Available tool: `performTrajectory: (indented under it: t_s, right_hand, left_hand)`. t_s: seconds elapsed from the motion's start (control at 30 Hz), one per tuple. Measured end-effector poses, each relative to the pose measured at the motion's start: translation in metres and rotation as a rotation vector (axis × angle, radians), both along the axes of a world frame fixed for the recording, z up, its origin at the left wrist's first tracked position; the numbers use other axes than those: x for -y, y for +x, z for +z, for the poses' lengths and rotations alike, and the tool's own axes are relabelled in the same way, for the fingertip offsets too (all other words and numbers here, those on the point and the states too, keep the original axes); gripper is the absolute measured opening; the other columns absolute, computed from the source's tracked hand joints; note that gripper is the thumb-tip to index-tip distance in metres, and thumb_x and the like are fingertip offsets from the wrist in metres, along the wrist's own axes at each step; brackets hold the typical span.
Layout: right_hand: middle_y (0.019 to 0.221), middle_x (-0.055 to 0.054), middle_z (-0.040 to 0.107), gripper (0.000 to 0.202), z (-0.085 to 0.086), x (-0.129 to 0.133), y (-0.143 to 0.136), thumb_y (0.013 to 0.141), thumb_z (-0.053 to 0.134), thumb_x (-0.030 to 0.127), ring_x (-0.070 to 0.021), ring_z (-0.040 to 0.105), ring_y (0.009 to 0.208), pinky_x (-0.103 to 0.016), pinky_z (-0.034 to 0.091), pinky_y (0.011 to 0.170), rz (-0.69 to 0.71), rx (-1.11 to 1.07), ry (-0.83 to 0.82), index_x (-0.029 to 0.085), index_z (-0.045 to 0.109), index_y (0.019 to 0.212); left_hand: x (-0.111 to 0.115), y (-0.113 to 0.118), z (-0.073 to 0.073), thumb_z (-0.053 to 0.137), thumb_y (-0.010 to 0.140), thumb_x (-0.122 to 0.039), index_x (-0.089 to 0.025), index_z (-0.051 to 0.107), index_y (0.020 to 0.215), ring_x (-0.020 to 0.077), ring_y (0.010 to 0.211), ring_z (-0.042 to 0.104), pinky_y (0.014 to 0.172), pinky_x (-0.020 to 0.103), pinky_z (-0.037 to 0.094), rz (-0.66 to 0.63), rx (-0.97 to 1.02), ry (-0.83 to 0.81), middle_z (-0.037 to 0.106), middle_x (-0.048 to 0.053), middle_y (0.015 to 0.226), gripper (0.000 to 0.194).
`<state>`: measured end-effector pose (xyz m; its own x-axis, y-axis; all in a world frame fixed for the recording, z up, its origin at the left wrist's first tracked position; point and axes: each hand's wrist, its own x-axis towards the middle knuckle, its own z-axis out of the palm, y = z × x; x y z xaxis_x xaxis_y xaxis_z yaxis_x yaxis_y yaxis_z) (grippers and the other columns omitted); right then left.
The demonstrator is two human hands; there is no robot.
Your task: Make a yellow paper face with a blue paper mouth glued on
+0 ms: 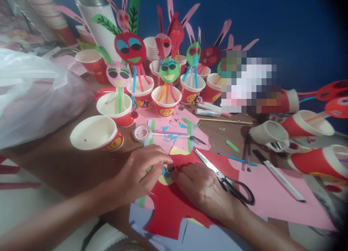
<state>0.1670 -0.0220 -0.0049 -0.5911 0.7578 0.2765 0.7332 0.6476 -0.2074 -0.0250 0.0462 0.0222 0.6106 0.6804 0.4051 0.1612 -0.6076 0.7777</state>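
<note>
Over a cut sheet of red paper [167, 214], my two hands meet at a small yellow paper face [165, 180] with blue, black and red pieces on it. My left hand [144, 169] is closed, thumb and forefinger together at the face's upper left edge. My right hand [199, 182] has its fingers curled and pressed together at the face's right side. Fingers hide part of the face. Black-handled scissors [224, 176] lie partly spread on the red paper, beside my right hand.
Red paper cups [165, 111] bearing paper faces on coloured stems stand behind, some tipped over at right. A bare cup [94, 133] stands left, near a plastic bag [35, 99]. A tape roll [143, 133], a marker [284, 180] and a white mug [269, 133] lie around.
</note>
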Motion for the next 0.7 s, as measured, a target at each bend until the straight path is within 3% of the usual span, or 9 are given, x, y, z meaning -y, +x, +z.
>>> performTrajectory:
  t_s: [0.3,0.5,0.7]
  right_hand:
    - [0.058,0.003,0.047,0.011,-0.004,0.002,0.005,0.088,0.053,0.02,-0.0141,0.039,0.055,-0.031,0.022,0.054,0.01,0.007,0.058,0.022,0.062,0.093]
    - [0.06,0.001,0.05,0.012,0.001,0.003,0.008,0.089,0.051,0.015,-0.0137,0.041,0.058,-0.031,0.024,0.055,0.113,0.027,0.038,0.017,0.063,0.087]
    - [0.059,0.002,0.049,0.013,0.0,0.002,0.007,0.089,0.052,0.015,-0.0137,0.043,0.058,-0.031,0.025,0.055,0.098,0.01,0.044,0.017,0.064,0.092]
  left_hand:
    - [-0.003,-0.007,-0.015,0.041,0.078,-0.001,-0.014,0.063,0.082,0.0119,0.069,0.061,0.064,0.022,0.048,0.053,-0.031,-0.027,0.066,0.003,0.073,0.026]
    - [-0.005,-0.006,-0.019,0.042,0.077,-0.001,-0.014,0.063,0.083,0.0116,0.07,0.062,0.065,0.021,0.048,0.044,-0.066,-0.012,0.067,0.003,0.075,0.026]
    - [-0.001,-0.006,-0.025,0.042,0.078,0.0,-0.012,0.062,0.084,0.0128,0.073,0.061,0.067,0.022,0.048,0.028,-0.102,0.028,0.066,0.006,0.076,0.024]
